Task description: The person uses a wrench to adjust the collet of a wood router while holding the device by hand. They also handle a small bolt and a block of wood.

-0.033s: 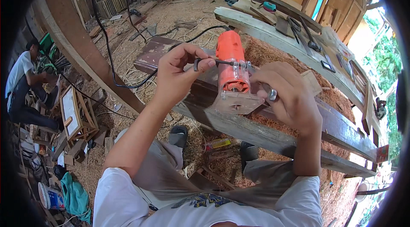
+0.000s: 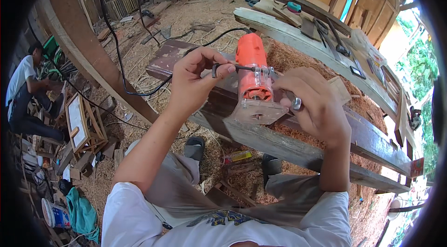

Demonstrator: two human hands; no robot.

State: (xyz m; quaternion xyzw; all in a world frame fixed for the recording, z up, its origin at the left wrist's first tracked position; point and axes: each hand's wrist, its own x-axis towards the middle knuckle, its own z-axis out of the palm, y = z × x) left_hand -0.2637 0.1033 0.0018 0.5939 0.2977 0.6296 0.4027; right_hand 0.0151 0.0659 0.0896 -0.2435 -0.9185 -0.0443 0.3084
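Observation:
An orange trim router (image 2: 248,51) with a clear plastic base (image 2: 258,113) lies on its side over a dark wooden plank (image 2: 216,100). My left hand (image 2: 193,75) pinches a dark L-shaped hex key (image 2: 244,67), whose long arm reaches to the clamp bolt (image 2: 260,71) on the router's clear sleeve. My right hand (image 2: 314,103) is closed beside the router and base, with a silver metal tool (image 2: 296,103) in its curled fingers; the tool's full shape is hidden.
A weathered board (image 2: 253,20) behind holds hand tools and a phone (image 2: 357,71). A co-worker (image 2: 28,84) squats at left beside a wooden frame (image 2: 77,119). A curved timber (image 2: 74,37) stands at left. Black cords hang and trail across shaving-covered ground (image 2: 130,42).

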